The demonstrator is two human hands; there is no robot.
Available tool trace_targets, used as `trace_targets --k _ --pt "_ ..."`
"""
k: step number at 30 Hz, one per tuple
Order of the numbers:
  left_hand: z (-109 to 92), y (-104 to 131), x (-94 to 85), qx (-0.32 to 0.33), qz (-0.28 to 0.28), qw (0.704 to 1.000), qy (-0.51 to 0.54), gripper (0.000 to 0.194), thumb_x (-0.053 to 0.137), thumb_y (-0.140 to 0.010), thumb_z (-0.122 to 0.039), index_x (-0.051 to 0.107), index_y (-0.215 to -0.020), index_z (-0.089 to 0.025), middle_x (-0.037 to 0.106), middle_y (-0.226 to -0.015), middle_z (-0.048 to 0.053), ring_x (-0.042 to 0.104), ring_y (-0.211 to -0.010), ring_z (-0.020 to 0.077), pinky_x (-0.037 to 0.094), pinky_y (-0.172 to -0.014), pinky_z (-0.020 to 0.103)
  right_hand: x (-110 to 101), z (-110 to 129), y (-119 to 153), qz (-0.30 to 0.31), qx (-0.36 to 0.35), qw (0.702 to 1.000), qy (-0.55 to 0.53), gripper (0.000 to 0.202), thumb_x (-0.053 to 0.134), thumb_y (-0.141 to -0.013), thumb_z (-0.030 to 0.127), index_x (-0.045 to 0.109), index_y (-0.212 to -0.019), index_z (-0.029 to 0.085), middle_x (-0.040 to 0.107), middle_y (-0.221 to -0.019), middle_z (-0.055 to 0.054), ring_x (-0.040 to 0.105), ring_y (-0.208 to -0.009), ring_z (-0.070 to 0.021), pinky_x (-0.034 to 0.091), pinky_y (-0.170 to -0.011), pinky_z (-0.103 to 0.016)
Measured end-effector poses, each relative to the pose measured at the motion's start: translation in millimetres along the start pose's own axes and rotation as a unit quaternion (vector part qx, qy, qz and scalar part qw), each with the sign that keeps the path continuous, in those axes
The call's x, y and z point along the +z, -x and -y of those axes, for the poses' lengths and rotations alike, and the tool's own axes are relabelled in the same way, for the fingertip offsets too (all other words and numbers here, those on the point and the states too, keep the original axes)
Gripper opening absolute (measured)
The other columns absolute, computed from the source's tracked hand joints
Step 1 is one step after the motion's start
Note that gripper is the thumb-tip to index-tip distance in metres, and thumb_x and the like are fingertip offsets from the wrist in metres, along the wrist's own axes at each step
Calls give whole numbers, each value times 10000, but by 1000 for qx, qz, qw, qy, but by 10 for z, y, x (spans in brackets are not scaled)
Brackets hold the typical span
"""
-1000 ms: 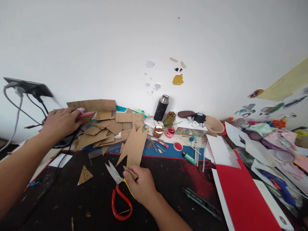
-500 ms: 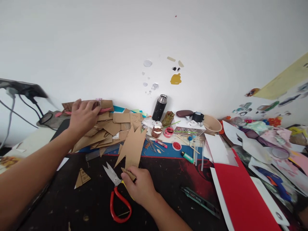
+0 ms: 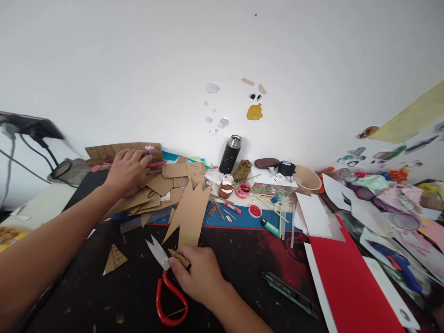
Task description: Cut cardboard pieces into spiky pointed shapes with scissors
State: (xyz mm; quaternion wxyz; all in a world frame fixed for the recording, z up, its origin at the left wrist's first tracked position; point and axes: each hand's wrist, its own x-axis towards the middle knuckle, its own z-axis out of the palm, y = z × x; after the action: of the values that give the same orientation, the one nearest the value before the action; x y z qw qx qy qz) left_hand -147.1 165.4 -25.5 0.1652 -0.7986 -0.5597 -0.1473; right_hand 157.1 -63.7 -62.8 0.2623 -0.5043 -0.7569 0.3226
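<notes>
My left hand (image 3: 127,169) reaches over the cardboard pile (image 3: 152,189) at the back left. Its bent fingers grip a long pink boat-shaped piece (image 3: 158,163), with a small pale pink flower (image 3: 150,148) standing up beside the fingertips. My right hand (image 3: 199,273) pinches a small folded scrap of cardboard (image 3: 178,257) between thumb and fingers. Just left of it lie red-handled scissors (image 3: 172,300), blades slightly apart, the other handle hidden by the hand. A zigzag-edged cardboard cutout (image 3: 190,212) lies beyond the right hand. A triangular cardboard offcut (image 3: 115,260) rests to the left.
Behind stand a black thermos (image 3: 230,155) and open paint jars (image 3: 226,187). A green cutter (image 3: 287,293) lies on the dark mat at right. Red card (image 3: 350,277), a glue gun (image 3: 398,268) and a beige bowl (image 3: 307,179) fill the right side.
My left hand has moved slightly right and down with the pink piece, so the flower and more of the cardboard behind show. The right hand has shifted slightly left, over the scissors' yellow handle.
</notes>
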Motion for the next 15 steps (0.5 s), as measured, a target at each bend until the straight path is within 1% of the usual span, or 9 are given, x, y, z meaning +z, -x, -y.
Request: trace_targets --k 3,5,8,11,15 --pt "-4 35 3 -4 0 1000 4 467 405 -1107 -238 704 -1421 -63 664 -1455 308 562 -1332 457 381 -1123 642 -2 7 -3 3 -5 1000 4 238 726 -1052 428 760 -896 253 797 -783 -11 717 -704 -197 368 -648 -293" --pt "2 43 17 -4 -1 1000 12 456 408 -1103 -226 708 -1420 -95 659 -1471 294 553 -1347 451 379 -1120 635 -3 7 -8 2 -5 1000 6 249 722 -1057 435 754 -891 253 804 -791 -15 732 -715 -202 375 -650 -294" --pt "21 19 47 -5 -2 1000 26 437 410 -1104 -228 727 -1387 -125 678 -1439 268 555 -1349 426 371 -1128 615 0 1 -13 0 -8 1000 14 231 728 -1054 432 761 -915 251 820 -817 -27 759 -743 -216 384 -660 -295" --pt "24 -23 73 -10 -4 999 35 426 420 -1107 -255 738 -1361 -130 685 -1428 254 560 -1336 416 364 -1129 597 5 -8 -9 2 -10 1000 15 214 729 -1056 425 769 -938 250 824 -830 -28 766 -753 -218 386 -665 -292" --pt "-22 -39 68 -22 -9 999 36 461 386 -1120 -265 722 -1394 -110 669 -1477 260 558 -1361 428 364 -1126 594 16 -22 -3 5 -6 1000 24 235 745 -1047 437 758 -911 246 821 -829 -29 760 -755 -218 381 -666 -293"
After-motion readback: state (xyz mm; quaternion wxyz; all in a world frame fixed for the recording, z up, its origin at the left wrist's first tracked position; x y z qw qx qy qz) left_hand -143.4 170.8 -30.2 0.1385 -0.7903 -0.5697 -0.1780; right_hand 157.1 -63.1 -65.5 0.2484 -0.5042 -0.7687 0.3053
